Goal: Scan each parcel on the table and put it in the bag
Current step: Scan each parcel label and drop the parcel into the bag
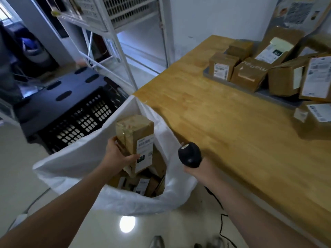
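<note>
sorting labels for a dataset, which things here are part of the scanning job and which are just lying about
Job: held parcel in the left hand; scanner in the right hand; white bag; waiting parcels on the table.
Lying about: black crate; white wire rack.

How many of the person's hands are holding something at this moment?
2. The left hand grips a parcel over the open white bag. The right hand holds a black scanner beside the table. No other hand is in view.
</note>
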The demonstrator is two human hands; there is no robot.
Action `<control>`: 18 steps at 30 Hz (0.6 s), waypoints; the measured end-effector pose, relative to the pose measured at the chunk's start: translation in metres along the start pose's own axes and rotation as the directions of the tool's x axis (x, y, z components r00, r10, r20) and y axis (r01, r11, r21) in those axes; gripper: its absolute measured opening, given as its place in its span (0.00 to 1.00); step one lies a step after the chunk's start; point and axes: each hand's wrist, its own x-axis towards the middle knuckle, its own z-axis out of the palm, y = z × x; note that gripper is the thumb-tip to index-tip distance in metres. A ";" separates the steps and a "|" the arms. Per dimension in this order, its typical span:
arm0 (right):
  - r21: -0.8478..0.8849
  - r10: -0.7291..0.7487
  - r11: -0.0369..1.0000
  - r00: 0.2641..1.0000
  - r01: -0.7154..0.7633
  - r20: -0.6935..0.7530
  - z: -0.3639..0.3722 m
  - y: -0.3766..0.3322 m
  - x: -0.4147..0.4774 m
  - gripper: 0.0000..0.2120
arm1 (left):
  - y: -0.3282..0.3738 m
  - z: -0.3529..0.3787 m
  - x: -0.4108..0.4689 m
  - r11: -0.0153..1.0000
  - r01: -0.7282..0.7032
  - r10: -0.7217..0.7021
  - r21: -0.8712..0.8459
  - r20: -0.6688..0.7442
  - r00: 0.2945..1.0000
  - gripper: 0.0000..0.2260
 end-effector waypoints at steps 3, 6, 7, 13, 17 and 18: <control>-0.224 0.078 0.969 0.988 -0.106 -0.131 0.033 0.033 0.006 0.15 | -0.015 -0.004 0.013 0.968 -0.046 0.027 0.246 0.082 0.996 0.47; -0.213 0.141 0.957 0.956 -0.198 -0.259 0.068 0.059 0.004 0.24 | -0.032 -0.003 0.029 0.877 -0.162 0.047 0.452 0.254 0.966 0.48; -0.173 0.175 0.958 0.944 -0.229 -0.281 0.079 0.066 0.004 0.25 | -0.038 -0.001 0.034 0.845 -0.200 0.043 0.496 0.311 0.949 0.49; 0.142 0.386 0.923 0.857 -0.359 -0.341 0.136 0.099 0.006 0.11 | -0.066 0.023 0.050 0.639 -0.461 0.026 0.616 0.582 0.813 0.49; 0.111 0.245 0.969 0.829 -0.219 -0.502 0.119 0.107 -0.025 0.14 | -0.067 0.038 0.069 0.519 -0.539 -0.012 0.663 0.637 0.771 0.48; 0.120 0.219 0.976 0.811 -0.183 -0.543 0.112 0.109 -0.038 0.15 | -0.067 0.041 0.072 0.502 -0.549 -0.021 0.668 0.644 0.765 0.47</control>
